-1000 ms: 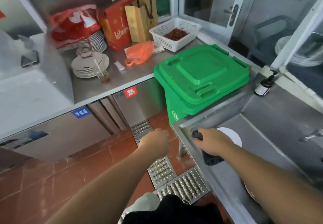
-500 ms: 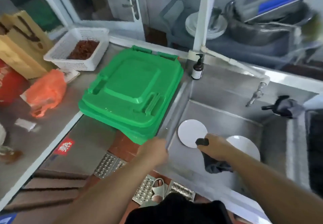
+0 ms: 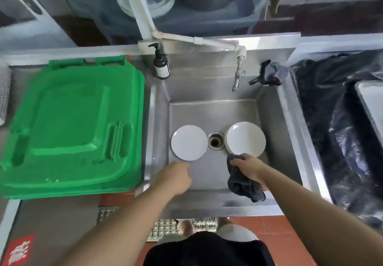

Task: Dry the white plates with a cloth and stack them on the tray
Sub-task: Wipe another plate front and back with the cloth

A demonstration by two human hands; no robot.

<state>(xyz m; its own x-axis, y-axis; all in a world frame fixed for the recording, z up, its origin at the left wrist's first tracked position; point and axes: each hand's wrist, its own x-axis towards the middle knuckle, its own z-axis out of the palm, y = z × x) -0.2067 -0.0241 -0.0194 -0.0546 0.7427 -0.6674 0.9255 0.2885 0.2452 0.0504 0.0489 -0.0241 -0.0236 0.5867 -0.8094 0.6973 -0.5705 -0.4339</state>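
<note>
1. The right hand point(image 3: 249, 167) grips a dark cloth point(image 3: 243, 182) over the steel sink point(image 3: 267, 108); the left hand point(image 3: 176, 175) hovers with loosely curled, empty fingers.
2. On the sink floor a single white plate point(image 3: 189, 142) lies left of the drain point(image 3: 216, 140); a plate stack point(image 3: 245, 137) lies right.
3. A green bin point(image 3: 70, 124) stands just left of the sink.
4. A soap bottle point(image 3: 160, 63) and a tap point(image 3: 238, 75) stand at the back.

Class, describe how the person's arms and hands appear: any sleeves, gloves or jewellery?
Both forearms are bare with no sleeves in view. The left hand and right hand wear no gloves; no rings, watch or bracelets are visible.
</note>
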